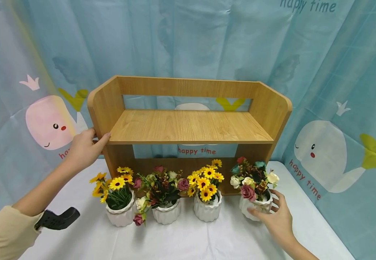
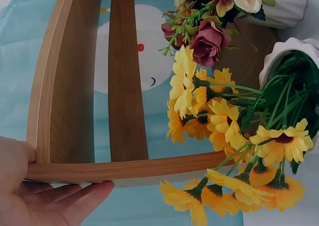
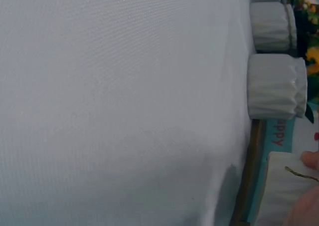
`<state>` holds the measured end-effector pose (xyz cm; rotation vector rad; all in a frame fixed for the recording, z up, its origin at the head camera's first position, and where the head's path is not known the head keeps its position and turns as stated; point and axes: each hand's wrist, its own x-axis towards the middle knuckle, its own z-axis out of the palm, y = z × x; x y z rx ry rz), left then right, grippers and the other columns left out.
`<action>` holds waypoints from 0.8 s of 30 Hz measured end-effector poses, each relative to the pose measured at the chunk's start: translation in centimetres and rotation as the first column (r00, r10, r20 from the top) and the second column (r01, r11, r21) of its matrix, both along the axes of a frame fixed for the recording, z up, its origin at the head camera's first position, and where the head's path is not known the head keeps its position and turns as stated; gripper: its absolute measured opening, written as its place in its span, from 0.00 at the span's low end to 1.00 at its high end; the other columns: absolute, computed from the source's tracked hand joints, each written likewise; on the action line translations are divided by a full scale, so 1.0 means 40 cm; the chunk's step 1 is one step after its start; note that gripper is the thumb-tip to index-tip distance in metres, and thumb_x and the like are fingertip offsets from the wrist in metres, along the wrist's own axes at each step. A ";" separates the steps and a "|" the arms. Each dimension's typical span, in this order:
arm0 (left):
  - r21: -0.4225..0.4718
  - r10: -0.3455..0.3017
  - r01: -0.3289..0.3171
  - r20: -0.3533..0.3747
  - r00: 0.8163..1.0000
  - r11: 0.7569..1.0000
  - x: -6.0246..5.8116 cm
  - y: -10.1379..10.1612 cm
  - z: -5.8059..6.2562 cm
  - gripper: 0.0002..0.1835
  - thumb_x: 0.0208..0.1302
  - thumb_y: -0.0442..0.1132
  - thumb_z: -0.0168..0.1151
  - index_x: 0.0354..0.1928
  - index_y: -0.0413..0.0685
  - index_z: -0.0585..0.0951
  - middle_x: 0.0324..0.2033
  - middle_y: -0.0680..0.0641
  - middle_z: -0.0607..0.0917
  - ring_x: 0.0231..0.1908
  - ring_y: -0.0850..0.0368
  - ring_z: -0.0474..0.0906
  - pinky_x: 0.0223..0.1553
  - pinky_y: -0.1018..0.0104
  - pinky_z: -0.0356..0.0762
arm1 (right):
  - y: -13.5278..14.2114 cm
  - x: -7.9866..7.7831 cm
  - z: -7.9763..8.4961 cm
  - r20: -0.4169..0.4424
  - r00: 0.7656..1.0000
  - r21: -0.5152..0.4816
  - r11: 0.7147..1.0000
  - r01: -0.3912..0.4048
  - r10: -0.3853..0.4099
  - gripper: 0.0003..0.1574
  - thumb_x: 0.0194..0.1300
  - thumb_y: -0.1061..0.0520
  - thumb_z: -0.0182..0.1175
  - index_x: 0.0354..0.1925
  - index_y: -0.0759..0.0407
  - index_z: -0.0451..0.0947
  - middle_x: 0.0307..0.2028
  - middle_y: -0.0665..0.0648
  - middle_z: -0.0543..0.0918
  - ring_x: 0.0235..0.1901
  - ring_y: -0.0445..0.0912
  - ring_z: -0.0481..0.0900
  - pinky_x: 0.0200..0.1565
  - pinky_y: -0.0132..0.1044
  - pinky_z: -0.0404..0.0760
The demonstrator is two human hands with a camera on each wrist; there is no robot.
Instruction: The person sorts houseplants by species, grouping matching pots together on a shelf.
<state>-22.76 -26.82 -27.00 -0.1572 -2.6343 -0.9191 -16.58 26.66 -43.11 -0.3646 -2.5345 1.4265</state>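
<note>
My left hand [image 1: 88,147] grips the left side panel of a two-tier wooden shelf [image 1: 188,124], thumb at the front by the upper board and fingers round the outside. In the left wrist view, the fingertips [image 2: 102,187] press the panel's outer face. My right hand [image 1: 277,216] holds a white ribbed flowerpot [image 1: 256,206] from its right side, thumb across the front. Mixed artificial roses [image 1: 249,192] fill this pot, at the shelf's right end. The right wrist view shows the pot's base raised a little off the cloth, with a strip of background between them.
To the left stand two pots of yellow daisies [image 1: 207,209] [image 1: 121,216], with a pot of mixed roses [image 1: 166,213] between them. All rest on a white tablecloth [image 1: 181,245] before the shelf's lower tier. A blue curtain [image 1: 194,43] with whale prints hangs behind.
</note>
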 end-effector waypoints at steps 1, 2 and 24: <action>-0.003 -0.002 0.002 0.004 1.000 1.000 0.001 -0.001 0.000 0.30 0.84 0.48 0.49 0.59 0.17 0.72 0.52 0.18 0.80 0.43 0.28 0.87 0.29 0.63 0.86 | 0.003 0.001 0.006 0.006 1.000 -0.005 1.000 -0.008 0.008 0.68 0.51 0.53 0.85 0.78 0.62 0.53 0.67 0.76 0.70 0.62 0.69 0.76 0.40 0.25 0.78; -0.008 -0.003 0.003 0.009 1.000 1.000 0.002 -0.002 -0.001 0.30 0.84 0.48 0.49 0.58 0.17 0.73 0.51 0.18 0.81 0.42 0.28 0.88 0.28 0.64 0.85 | 0.006 0.001 0.011 0.015 1.000 -0.009 1.000 -0.015 0.015 0.69 0.52 0.53 0.85 0.79 0.62 0.53 0.68 0.76 0.70 0.62 0.69 0.75 0.39 0.24 0.78; -0.058 -0.011 0.015 0.060 0.998 0.998 0.006 0.009 0.007 0.30 0.86 0.45 0.41 0.53 0.13 0.70 0.42 0.19 0.81 0.26 0.42 0.88 0.24 0.64 0.83 | 0.032 0.024 0.134 0.112 0.989 -0.031 0.995 -0.098 0.101 0.75 0.56 0.49 0.83 0.83 0.60 0.44 0.74 0.75 0.65 0.68 0.69 0.72 0.45 0.29 0.83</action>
